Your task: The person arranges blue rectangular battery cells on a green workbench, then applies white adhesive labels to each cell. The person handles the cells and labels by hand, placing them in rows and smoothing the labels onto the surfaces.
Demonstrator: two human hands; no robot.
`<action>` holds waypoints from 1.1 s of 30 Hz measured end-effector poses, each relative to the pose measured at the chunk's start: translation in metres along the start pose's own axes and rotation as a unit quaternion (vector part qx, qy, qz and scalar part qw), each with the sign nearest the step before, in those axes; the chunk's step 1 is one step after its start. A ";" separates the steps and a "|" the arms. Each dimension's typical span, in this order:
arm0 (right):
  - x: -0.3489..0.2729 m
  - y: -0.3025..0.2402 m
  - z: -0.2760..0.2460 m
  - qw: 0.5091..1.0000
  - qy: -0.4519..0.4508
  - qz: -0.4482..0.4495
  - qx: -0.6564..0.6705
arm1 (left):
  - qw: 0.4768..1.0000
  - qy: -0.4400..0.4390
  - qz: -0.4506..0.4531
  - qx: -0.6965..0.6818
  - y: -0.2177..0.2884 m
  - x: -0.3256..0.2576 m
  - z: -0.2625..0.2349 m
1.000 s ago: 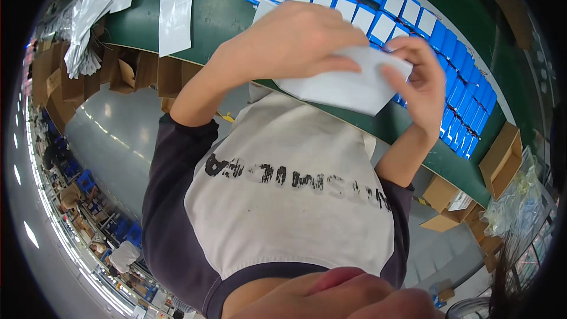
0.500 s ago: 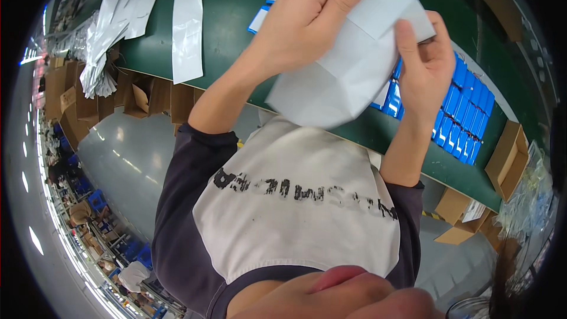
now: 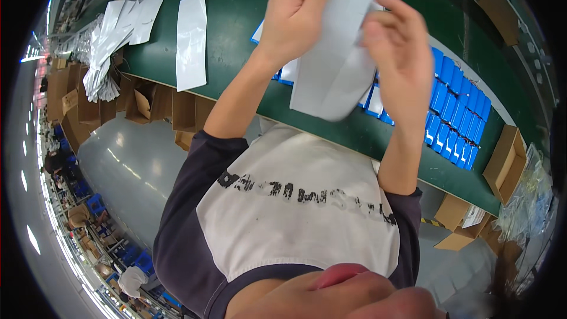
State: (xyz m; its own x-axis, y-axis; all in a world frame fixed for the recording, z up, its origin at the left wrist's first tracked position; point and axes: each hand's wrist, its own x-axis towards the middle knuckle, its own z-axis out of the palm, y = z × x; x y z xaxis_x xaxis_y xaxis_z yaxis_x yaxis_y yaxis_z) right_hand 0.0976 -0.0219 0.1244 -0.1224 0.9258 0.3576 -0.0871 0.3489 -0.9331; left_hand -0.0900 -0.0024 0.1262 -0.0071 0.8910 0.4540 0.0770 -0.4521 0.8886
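I have the left hand (image 3: 295,20) pinching the upper left edge of a white sheet (image 3: 333,68), thumb on its face, the sheet held up above the green bench (image 3: 233,35) with its rounded lower end hanging near the bench's front edge. My right hand (image 3: 398,44) is at the sheet's right edge, fingers curled; it is blurred, so I can't tell whether those fingers grip the sheet or only brush it. That is my main worry: if only the left pinch carries it, the sheet could swing or slip. Pressing unevenly from both sides could also crease it away from the line that crosses its upper part. Blue battery packs (image 3: 452,106) lie in close rows behind and to the right, and the sheet hides some of them from me, so a low sweep of its bottom end or the right wrist might knock a row askew. A white strip (image 3: 192,41) lies flat to the left, well apart from both hands.
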 end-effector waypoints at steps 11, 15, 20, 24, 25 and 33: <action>0.004 0.023 0.009 0.956 -0.046 0.135 0.257 | 0.972 -0.094 -0.212 -0.042 0.003 -0.048 0.010; -0.005 0.019 0.008 0.924 -0.048 0.167 0.341 | 0.972 -0.066 -0.221 -0.044 0.000 -0.047 0.016; -0.010 0.032 -0.004 0.894 -0.112 0.170 0.400 | 0.939 -0.081 -0.309 -0.125 0.000 -0.045 0.014; -0.010 0.024 -0.006 0.888 -0.148 0.163 0.404 | 0.967 -0.052 -0.238 -0.070 -0.013 -0.046 0.015; -0.011 0.025 -0.006 0.889 -0.148 0.156 0.405 | 0.970 -0.045 -0.224 -0.083 -0.013 -0.046 0.015; -0.020 0.035 -0.004 0.902 -0.150 0.095 0.394 | 0.975 -0.028 -0.187 -0.117 -0.029 -0.047 0.010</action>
State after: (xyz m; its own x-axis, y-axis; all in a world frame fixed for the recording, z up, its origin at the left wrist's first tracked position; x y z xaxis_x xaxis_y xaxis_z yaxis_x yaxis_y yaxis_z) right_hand 0.1013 -0.0275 0.0841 -0.4603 0.8363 0.2978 -0.6969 -0.1326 -0.7048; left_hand -0.0817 -0.0309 0.0787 0.0635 0.9932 0.0978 -0.1495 -0.0874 0.9849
